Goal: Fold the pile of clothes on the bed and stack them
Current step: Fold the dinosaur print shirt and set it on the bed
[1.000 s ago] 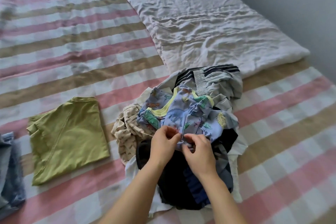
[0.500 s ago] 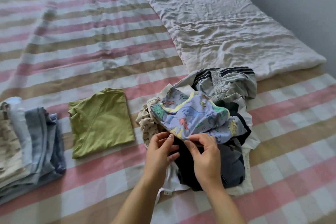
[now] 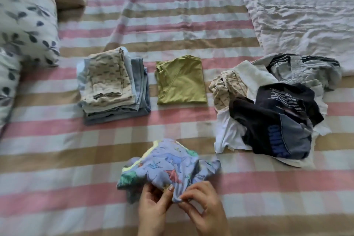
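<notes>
Head camera, looking down at a bed with a pink, tan and white striped cover [image 3: 57, 159]. At the bottom edge two bare hands meet, with the forearms cut off by the frame. The left hand [image 3: 153, 209] and the right hand [image 3: 205, 209] each pinch the near hem of a crumpled blue dinosaur-print garment [image 3: 168, 165], with fingers curled and thumbs pressed on the cloth. It lies bunched on the cover just beyond the hands, and its shape is hard to make out.

Farther back on the right sits the unfolded pile [image 3: 272, 113], a tangle of dark, white, grey and patterned cloth whose lower layers are hidden. At centre lies a folded green shirt [image 3: 182, 80], alone. To its left is a folded stack [image 3: 113, 84]. A leaf-print pillow [image 3: 24, 15] is cropped at the left, and a wrinkled white quilt [image 3: 297, 5] is cropped at the top right. The picture is slightly blurred.
</notes>
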### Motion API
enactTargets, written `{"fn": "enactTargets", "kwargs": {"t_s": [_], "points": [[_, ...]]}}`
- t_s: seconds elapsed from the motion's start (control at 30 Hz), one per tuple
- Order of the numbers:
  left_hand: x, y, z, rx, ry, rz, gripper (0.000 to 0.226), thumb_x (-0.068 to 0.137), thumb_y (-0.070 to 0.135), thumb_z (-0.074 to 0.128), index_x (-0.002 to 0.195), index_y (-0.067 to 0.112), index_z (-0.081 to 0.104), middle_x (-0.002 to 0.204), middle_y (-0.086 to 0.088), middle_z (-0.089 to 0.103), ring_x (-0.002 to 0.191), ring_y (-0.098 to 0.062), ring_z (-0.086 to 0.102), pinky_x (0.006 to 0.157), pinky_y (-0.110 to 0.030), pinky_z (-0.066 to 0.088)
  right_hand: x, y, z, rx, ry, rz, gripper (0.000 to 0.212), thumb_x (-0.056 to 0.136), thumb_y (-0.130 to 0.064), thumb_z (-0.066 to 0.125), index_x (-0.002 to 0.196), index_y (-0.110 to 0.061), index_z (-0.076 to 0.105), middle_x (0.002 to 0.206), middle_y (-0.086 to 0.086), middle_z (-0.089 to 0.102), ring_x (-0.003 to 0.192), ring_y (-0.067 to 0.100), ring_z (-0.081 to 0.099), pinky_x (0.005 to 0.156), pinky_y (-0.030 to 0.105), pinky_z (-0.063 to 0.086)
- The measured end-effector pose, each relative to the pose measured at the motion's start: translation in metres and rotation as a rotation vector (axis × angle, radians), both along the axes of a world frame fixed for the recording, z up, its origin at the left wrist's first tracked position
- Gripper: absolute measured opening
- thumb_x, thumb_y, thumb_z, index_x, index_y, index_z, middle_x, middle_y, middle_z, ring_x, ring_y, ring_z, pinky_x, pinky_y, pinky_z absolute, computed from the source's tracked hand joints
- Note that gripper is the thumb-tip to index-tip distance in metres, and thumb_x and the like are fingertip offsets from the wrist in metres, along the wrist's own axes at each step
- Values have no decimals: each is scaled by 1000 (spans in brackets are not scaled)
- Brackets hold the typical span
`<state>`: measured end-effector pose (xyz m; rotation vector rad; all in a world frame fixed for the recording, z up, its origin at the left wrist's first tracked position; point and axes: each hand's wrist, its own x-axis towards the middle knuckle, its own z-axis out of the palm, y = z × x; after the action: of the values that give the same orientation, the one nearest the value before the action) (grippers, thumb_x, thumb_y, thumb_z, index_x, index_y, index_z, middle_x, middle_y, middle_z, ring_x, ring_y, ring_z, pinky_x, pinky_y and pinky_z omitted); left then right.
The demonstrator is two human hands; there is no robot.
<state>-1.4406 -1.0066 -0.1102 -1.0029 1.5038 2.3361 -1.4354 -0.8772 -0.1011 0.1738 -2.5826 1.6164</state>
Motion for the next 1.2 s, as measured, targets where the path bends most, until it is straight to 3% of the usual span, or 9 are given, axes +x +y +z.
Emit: {"fn": "enactTargets", "kwargs": {"t_s": [0.13,0.27,0.47,0.6,0.77,0.87,1.0,1.1,1.2], "points": [[54,-23,-51,-129,-181,-64,35,80,-20,54,108,0,55,105,-26,64,93,-32,61,68,-32,57,47,-17,-49,175,-215,132,6,69,-20,75,72,-15,72,75,-1,64,78,1,48,68,19,43],[80,-32,-78,-231,-324,-289,28,83,-12,58,110,-5,58,107,-24,65,105,-36,60,92,-51,48,73,-17,-83,315,-567,277,17,83,-13,62,96,-18,71,100,-1,60,100,11,50,83,16,37],[76,-69,-61,-363,-408,-777,6,86,6,57,88,12,57,82,-8,65,63,-15,62,51,-20,45,51,-8,-75,266,-648,155,34,76,6,51,89,-19,69,88,-11,58,90,8,56,77,9,40],[47,-111,-47,-571,-354,-592,18,87,-2,51,73,10,53,69,-8,62,53,-17,53,49,-23,42,7,-6,-64,178,-492,-134,23,84,2,57,93,-18,65,89,-11,57,86,5,55,75,8,42],[-11,-91,-55,-659,-80,-463,7,89,7,54,90,12,59,90,-8,63,82,-21,57,70,-32,48,-38,-15,-83,224,-636,-290,34,87,-15,61,120,-6,56,117,13,52,110,28,50,98,41,41],[-39,-65,-77,-715,-9,-520,19,91,11,54,110,11,57,108,-6,60,99,-18,55,85,-28,45,-48,-19,-98,255,-698,-262,40,88,-21,61,124,-7,54,122,11,55,116,27,48,99,40,39],[-63,-46,-104,-791,-57,-529,42,89,13,56,129,8,44,129,-11,46,120,-25,43,104,-40,36,-49,-21,-111,218,-690,-292,28,86,-17,62,113,-10,61,110,6,65,101,22,57,85,31,45],[-74,-42,-115,-834,-112,-477,43,86,15,61,125,6,46,125,-12,46,116,-27,46,99,-35,38,-46,-20,-113,190,-683,-308,25,87,-15,61,111,-12,62,108,4,66,98,20,58,82,29,45],[-76,-38,-112,-859,-96,-506,12,84,12,61,95,10,57,106,-9,52,102,-27,50,83,-33,40,-43,-20,-106,186,-668,-312,32,86,-17,62,118,-14,59,116,3,59,110,21,52,92,32,42]]}}
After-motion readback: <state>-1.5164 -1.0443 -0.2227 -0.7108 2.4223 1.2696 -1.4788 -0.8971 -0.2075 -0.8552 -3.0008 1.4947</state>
